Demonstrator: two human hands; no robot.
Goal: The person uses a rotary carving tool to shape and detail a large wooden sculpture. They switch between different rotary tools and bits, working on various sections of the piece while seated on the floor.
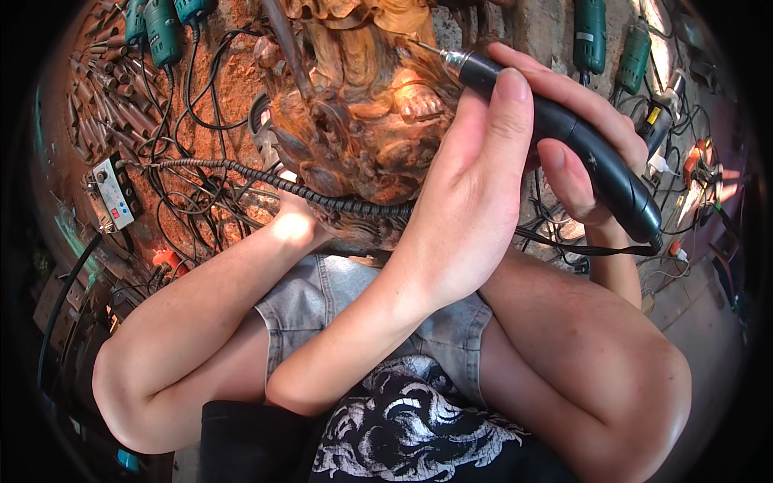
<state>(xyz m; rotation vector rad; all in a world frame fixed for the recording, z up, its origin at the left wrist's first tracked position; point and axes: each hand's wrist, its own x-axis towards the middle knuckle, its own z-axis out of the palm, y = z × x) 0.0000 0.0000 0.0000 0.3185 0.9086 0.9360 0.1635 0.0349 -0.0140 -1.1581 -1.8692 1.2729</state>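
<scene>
The right hand (564, 133) is raised at the upper right with its grip closed around a black rotary handpiece (576, 141), held much as a pen is: the fingers wrap over the barrel and the thumb presses from below, the body slanting down to the right and its thin metal bit (423, 47) aimed up-left at the carved wooden figure (354, 121). The bit's tip lies at the figure's surface near a carved foot; whether it actually touches cannot be told. The left hand (475, 185) crosses in front, fingers straight and together, palm side laid against the right hand and the handpiece; its grip is open, holding nothing. The left forearm runs down to the lower left, across denim shorts (338, 298) and bent bare knees. The reddish-brown figure stands just beyond the knees, its lower edge hidden behind the arm. A black coiled cord (258, 181) runs along the figure's base from a small grey control box (117, 193) on the left. The floor (233, 88) about it is thick with red sawdust, tangled black cables, rows of chisels (105, 97) and several green power tools (165, 32).
</scene>
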